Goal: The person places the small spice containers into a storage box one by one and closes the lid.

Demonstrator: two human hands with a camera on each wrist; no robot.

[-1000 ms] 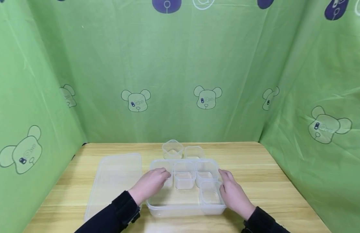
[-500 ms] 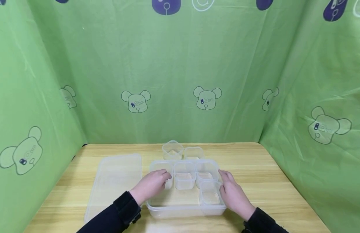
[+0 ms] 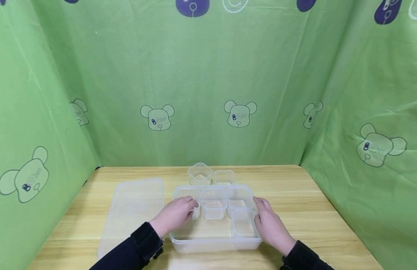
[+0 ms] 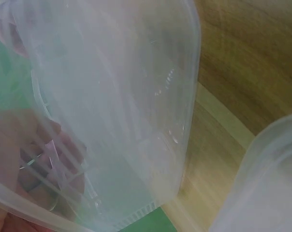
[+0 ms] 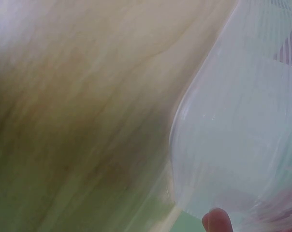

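A large clear plastic storage box (image 3: 201, 245) stands on the table, with several small clear square containers inside. My left hand (image 3: 176, 213) reaches into it and pinches the small container (image 3: 185, 190) at its back left; the fingertips are partly hidden. In the left wrist view those curled fingers (image 4: 71, 169) show through the box wall. My right hand (image 3: 273, 228) grips the box's right wall, beside the front right container (image 3: 243, 225). One fingertip (image 5: 217, 221) shows at that wall in the right wrist view. A back middle container (image 3: 213, 204) and a back right one (image 3: 239, 197) sit alongside.
Two more small containers, one turned cornerwise (image 3: 199, 174) and one square (image 3: 224, 176), stand behind the box. A flat translucent lid (image 3: 135, 206) lies to the left on the wooden table (image 3: 306, 210). Green cloth (image 3: 208, 75) walls off three sides.
Both hands stay nearly where they were. At the back left of the box, the small container under my left hand has shifted very slightly. The head view tilted a touch at first.
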